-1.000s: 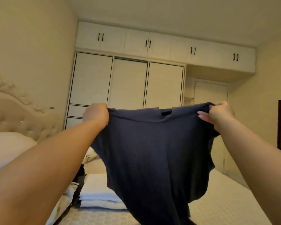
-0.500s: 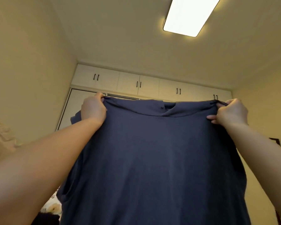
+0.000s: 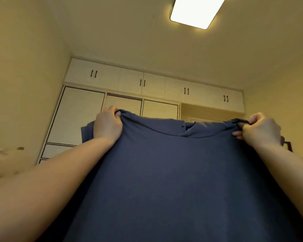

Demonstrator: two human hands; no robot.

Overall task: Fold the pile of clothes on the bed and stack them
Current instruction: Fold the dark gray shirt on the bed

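Note:
A dark navy shirt [image 3: 178, 180] hangs spread out in front of me, held up at chest height by its two shoulders. My left hand [image 3: 108, 125] grips the left shoulder with curled fingers. My right hand [image 3: 260, 131] pinches the bunched right shoulder. The neck opening sags in the middle between my hands. The cloth fills the lower half of the view and hides the bed and the pile of clothes.
A white wardrobe [image 3: 77, 119] with sliding doors and upper cabinets [image 3: 147, 82] stands against the far wall. The padded headboard [image 3: 5, 163] shows blurred at the left edge. A ceiling lamp [image 3: 196, 12] glows above.
The view has tilted upward from the bed to the ceiling. The shirt went from hanging crumpled to stretched wide between both hands. The bed and folded stack have dropped out of sight.

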